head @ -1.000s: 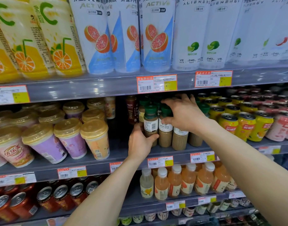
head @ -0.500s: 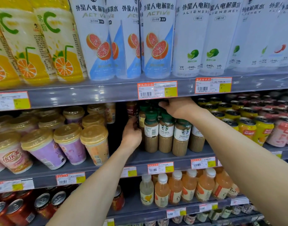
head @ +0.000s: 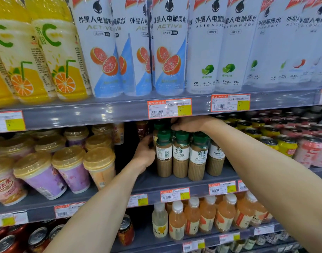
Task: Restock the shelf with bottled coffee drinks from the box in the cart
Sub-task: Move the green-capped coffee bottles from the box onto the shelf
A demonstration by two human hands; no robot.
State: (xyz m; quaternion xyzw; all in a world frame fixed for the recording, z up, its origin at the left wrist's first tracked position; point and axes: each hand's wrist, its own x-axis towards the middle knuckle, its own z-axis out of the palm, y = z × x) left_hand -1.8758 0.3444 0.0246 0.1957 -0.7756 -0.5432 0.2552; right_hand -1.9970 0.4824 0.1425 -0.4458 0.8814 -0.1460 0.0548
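I am reaching into the middle shelf (head: 174, 181) with both arms. The coffee bottles (head: 181, 156) stand there in a small group. They have green caps and light brown drink inside. Four stand in the near row, close together, and more stand behind them.

My left hand (head: 145, 154) is at the left side of the group. Its fingers curl round the side of the near left bottle and hold it. The bottle stands upright on the shelf.

My right hand (head: 189, 124) reaches over the tops, just under the shelf above. Its fingers bend down over the green caps at the far back. I cannot tell if they grip a cap or just touch it.

A dark bottle (head: 142, 129) stands far back, to the left of the group. Cups with yellow lids (head: 69, 170) sit further left. Yellow and pink cans (head: 286, 145) sit to the right. Big tall bottles (head: 169, 52) stand on the shelf above, and small orange drinks (head: 193, 216) stand on the shelf below.
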